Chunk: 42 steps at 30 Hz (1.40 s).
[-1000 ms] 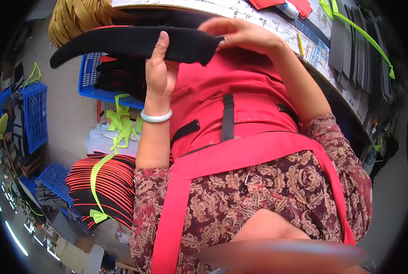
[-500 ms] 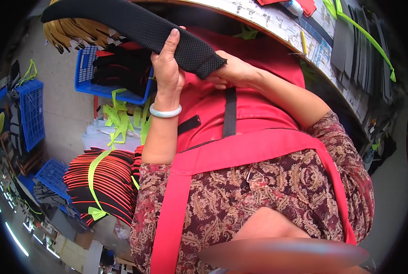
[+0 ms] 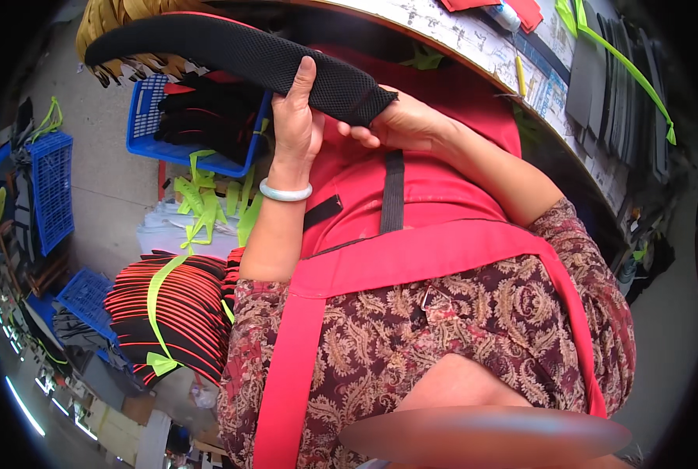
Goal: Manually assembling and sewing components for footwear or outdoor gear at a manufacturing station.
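A long, curved, padded black mesh strap [image 3: 239, 59] with a strip of red along its far edge is held up across my front. My left hand [image 3: 296, 117], with a pale bangle [image 3: 285, 191] at the wrist, is wrapped round its middle, thumb lying along the mesh. At the strap's narrower right end my right hand [image 3: 402, 121] grips it from beneath, fingers curled, partly hidden by the strap. The far left end hangs free over a bundle of tan strips [image 3: 122, 16].
A blue crate [image 3: 200, 160] of black pieces stands below the strap. Lime-green ties [image 3: 202, 205] lie near it, beside a tied stack of black and red pieces [image 3: 161, 305]. The worktable [image 3: 411, 17] carries a yellow pen [image 3: 521, 76] and a bundle of dark strips [image 3: 619, 86].
The strap's left end has dropped a little and shifted right, and a red edge now shows on it. Both hands keep their grip; the right fingers have shifted slightly at the end.
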Each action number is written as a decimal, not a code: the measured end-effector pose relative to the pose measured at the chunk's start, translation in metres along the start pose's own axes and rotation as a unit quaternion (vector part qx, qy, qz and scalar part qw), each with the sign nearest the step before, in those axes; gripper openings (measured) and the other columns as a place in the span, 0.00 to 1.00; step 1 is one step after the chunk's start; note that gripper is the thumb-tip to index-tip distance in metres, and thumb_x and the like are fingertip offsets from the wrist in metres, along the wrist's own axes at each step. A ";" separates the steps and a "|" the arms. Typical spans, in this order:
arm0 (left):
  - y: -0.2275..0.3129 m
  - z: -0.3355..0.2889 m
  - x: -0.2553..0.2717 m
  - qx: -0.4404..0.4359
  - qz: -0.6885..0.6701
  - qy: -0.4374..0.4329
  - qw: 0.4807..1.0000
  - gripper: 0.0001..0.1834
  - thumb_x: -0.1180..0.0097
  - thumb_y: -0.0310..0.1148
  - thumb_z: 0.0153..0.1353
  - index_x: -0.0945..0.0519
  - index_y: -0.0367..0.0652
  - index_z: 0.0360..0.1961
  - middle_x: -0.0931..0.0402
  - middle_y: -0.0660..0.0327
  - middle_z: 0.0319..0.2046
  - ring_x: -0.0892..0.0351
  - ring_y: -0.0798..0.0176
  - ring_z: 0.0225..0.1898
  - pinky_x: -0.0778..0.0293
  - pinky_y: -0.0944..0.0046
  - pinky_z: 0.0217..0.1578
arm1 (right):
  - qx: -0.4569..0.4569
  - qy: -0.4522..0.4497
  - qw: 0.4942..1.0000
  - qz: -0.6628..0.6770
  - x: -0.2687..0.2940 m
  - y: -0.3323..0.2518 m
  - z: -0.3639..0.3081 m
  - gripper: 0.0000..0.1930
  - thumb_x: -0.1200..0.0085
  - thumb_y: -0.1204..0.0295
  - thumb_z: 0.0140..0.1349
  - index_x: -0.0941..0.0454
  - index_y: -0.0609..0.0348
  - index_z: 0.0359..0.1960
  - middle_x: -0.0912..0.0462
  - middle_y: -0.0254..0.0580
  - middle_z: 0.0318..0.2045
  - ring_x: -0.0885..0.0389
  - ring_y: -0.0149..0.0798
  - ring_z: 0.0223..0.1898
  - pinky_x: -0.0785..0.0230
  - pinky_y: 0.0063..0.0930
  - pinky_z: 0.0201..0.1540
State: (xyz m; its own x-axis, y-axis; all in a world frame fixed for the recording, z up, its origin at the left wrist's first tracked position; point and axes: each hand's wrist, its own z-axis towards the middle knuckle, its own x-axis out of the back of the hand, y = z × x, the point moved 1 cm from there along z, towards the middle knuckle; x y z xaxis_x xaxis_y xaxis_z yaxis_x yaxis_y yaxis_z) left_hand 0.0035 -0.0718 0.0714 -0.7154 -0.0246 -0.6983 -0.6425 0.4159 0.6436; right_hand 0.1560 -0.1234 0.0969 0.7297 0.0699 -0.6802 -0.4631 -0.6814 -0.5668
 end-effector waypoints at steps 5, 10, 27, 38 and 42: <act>0.011 -0.005 0.011 0.062 0.064 -0.102 0.991 0.12 0.41 0.23 0.59 0.22 0.38 0.45 0.22 0.61 0.41 0.22 0.65 0.45 0.27 0.64 0.51 | -0.004 0.074 0.985 -0.157 0.018 0.001 -0.015 0.03 0.49 0.73 0.64 0.27 0.56 0.37 0.27 0.30 0.22 0.34 0.24 0.18 0.39 0.19 0.23; 0.010 -0.003 0.023 -0.022 0.068 -0.031 0.997 0.11 0.38 0.18 0.55 0.21 0.38 0.40 0.21 0.62 0.39 0.21 0.68 0.40 0.25 0.68 0.47 | 0.048 0.149 0.901 -0.405 0.063 -0.037 -0.018 0.15 0.51 0.60 0.69 0.21 0.60 0.36 0.26 0.28 0.23 0.29 0.23 0.26 0.35 0.19 0.31; -0.008 -0.021 0.000 0.107 0.019 -0.112 0.988 0.13 0.44 0.23 0.61 0.23 0.39 0.48 0.20 0.60 0.40 0.19 0.64 0.35 0.19 0.65 0.33 | 0.171 0.001 0.895 -0.411 0.014 -0.051 -0.010 0.12 0.46 0.71 0.65 0.26 0.64 0.46 0.21 0.34 0.31 0.24 0.26 0.37 0.31 0.22 0.46; -0.027 -0.026 -0.013 0.074 0.015 -0.076 0.994 0.09 0.43 0.24 0.61 0.21 0.39 0.44 0.20 0.62 0.36 0.20 0.67 0.32 0.20 0.68 0.32 | 0.350 0.290 0.651 -0.608 0.016 -0.026 -0.004 0.05 0.47 0.73 0.57 0.26 0.62 0.29 0.31 0.48 0.17 0.27 0.28 0.20 0.36 0.28 0.23; -0.030 -0.025 -0.002 0.083 -0.007 -0.064 0.994 0.06 0.42 0.25 0.61 0.19 0.38 0.39 0.19 0.62 0.33 0.20 0.67 0.29 0.22 0.69 0.30 | 0.295 0.232 0.888 -0.265 0.033 -0.048 -0.011 0.02 0.48 0.75 0.61 0.26 0.59 0.33 0.24 0.32 0.27 0.25 0.24 0.28 0.29 0.19 0.36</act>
State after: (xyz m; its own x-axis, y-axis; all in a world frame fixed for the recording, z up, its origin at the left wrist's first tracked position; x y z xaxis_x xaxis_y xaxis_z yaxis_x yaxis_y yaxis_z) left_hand 0.0175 -0.1071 0.0611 -0.6595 0.0792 -0.7476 -0.5900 0.5618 0.5800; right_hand 0.2079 -0.0969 0.1070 0.9894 -0.1335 -0.0576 -0.0753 -0.1313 -0.9885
